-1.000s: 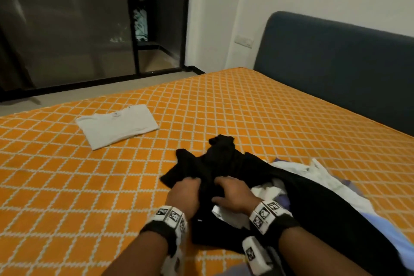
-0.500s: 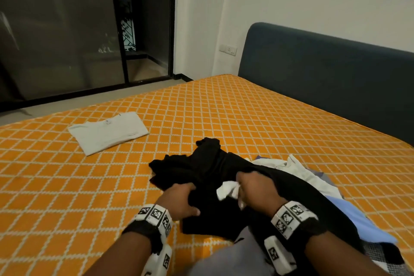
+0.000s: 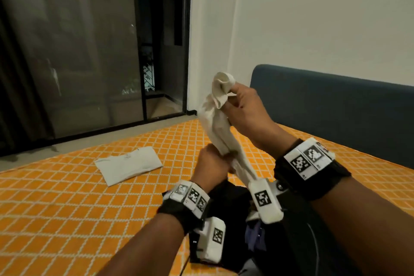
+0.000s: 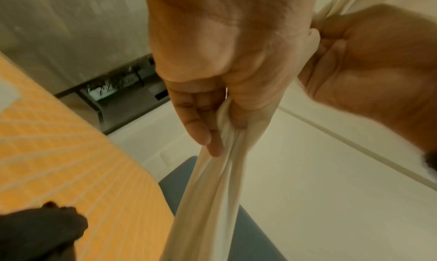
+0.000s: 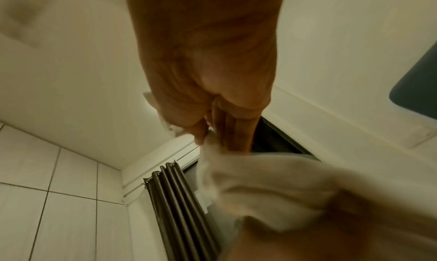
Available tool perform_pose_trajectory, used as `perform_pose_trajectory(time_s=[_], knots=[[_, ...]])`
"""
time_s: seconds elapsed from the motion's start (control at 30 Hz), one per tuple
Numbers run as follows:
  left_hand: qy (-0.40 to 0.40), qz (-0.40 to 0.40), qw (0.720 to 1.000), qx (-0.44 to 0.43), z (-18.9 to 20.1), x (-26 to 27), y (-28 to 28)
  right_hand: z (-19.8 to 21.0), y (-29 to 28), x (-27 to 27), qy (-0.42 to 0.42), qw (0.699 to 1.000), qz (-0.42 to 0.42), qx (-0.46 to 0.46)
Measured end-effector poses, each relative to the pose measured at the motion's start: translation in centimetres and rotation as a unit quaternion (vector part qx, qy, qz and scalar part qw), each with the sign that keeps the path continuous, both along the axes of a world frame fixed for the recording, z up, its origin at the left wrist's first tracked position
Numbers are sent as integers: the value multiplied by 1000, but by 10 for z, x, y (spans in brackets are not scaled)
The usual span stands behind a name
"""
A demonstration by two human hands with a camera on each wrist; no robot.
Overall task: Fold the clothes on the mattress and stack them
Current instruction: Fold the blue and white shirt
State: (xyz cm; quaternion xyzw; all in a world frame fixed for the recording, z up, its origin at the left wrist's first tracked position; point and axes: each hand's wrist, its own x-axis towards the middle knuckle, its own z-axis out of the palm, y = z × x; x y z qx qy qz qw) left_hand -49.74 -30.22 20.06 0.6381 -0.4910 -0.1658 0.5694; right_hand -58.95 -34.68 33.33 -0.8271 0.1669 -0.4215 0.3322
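White garment point(image 3: 220, 127) — unlabelled — between both hands

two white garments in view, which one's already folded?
The white garment lying flat on the mattress, a neat rectangle to the left. The other, the cream garment, is bunched and stretched in the air between the left hand and right hand.

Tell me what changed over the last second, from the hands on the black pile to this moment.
Both hands left the black garment and pulled a white garment up out of the pile. The right hand now pinches its top end high in the air, and the left hand grips it lower down, so it hangs bunched between them. The folded white shirt still lies flat on the orange mattress.
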Motion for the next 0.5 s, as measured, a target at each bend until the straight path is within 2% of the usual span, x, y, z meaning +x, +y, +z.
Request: perform_pose_trajectory(time_s=[0.03,0.1,0.2,0.27,0.33,0.43,0.5], knots=[[23,11,1000,-8,16,13,10,1,0,2,10,999,29,-9],[101,34,992,-68,46,41,31,-10,-4,-3,103,993,31,-49],[149,109,968,-167,90,81,58,-48,-10,-7,286,956,-15,-60],[181,146,950,-206,123,107,75,-78,-14,-1,337,938,-24,-76],[167,138,948,-233,151,138,87,-99,-18,11,347,934,-48,-70],[90,121,952,-268,185,176,125,-99,-13,41,305,948,-78,-56],[79,179,931,-308,182,200,158,-83,-3,61,247,965,-64,-64]])
